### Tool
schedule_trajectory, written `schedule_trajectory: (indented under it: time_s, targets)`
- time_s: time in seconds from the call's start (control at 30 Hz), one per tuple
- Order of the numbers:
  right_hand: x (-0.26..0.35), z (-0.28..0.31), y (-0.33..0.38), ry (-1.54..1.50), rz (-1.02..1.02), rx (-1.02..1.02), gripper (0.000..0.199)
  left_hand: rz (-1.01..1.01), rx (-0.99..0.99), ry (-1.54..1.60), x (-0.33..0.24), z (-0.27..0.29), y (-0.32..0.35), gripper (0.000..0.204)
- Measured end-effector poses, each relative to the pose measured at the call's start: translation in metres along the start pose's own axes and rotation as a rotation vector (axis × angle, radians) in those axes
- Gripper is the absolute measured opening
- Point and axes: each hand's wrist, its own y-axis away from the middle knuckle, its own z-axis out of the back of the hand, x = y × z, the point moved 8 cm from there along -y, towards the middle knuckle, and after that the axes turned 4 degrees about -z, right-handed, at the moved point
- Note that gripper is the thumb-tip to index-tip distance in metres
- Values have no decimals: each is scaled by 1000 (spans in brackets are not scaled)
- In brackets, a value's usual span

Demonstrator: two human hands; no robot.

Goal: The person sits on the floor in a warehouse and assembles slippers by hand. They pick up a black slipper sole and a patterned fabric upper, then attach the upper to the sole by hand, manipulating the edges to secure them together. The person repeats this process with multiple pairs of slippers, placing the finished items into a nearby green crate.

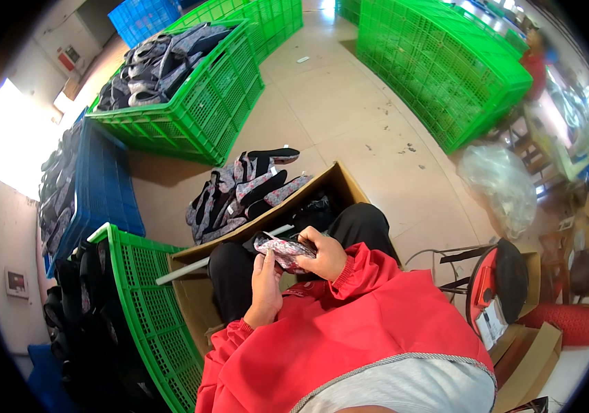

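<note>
Over my lap I hold a floral-patterned fabric shoe piece (282, 252), grey and pink with a dark edge. My right hand (325, 255) is closed round its right end. My left hand (265, 288) pinches its left side, thumb and fingertips against the fabric. Just beneath and beyond it stands an open cardboard box (194, 292) with black material (316, 212) inside, between my knees. A pale rod (187, 270) lies across the box's left side. On the floor past the box is a heap of similar patterned and black shoe pieces (239, 189).
At the left stand a green crate (153, 313) with black pieces and a blue crate (112, 182). A filled green crate (201, 120) is ahead. Tall green crates (439, 69) and a plastic bag (501, 182) are at right, beside a round stool (511, 281) with papers. A person (535, 62) is far right.
</note>
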Motion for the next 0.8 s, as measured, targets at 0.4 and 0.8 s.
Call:
schedule_trajectory:
  time_s: [0.4, 0.8]
  targets:
    - [39, -76, 42, -48, 198, 318, 31, 236, -86, -39, -38, 60, 54, 17]
    - [15, -138, 17, 50, 101, 399, 30, -518, -278, -1131, -106, 80, 68, 16]
